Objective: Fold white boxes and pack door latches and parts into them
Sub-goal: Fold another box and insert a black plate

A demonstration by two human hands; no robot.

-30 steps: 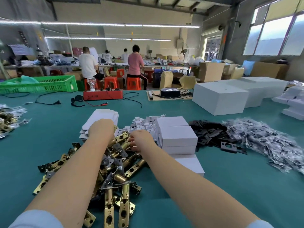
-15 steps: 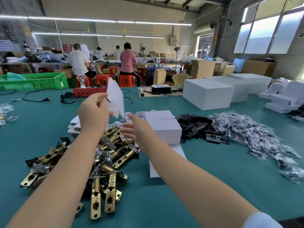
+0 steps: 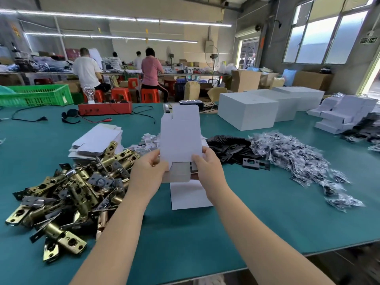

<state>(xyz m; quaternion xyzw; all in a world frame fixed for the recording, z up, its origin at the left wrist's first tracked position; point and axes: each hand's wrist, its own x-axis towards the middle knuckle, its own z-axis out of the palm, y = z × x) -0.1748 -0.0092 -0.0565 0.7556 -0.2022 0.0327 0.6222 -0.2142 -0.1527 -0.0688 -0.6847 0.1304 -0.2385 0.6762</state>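
I hold a flat white box blank (image 3: 180,136) upright above the green table (image 3: 257,223). My left hand (image 3: 147,171) grips its lower left edge and my right hand (image 3: 207,167) grips its lower right edge. A brown inner flap shows at the blank's bottom. A pile of brass door latches (image 3: 70,192) lies at the left. Behind the pile sits a stack of flat box blanks (image 3: 96,140). A folded white box (image 3: 189,196) lies on the table under my hands. Black strike plates (image 3: 232,149) and bagged parts (image 3: 298,161) lie to the right.
Large white cartons (image 3: 246,112) stand at the back right, smaller white boxes (image 3: 341,116) at the far right. A red device (image 3: 104,109) with cables and a green crate (image 3: 35,95) sit at the back left. People work at far benches. The table's front edge runs at the lower right.
Both hands came off the stack and latch pile. My left hand lifted one blank, and now both hands hold it upright in front of me.
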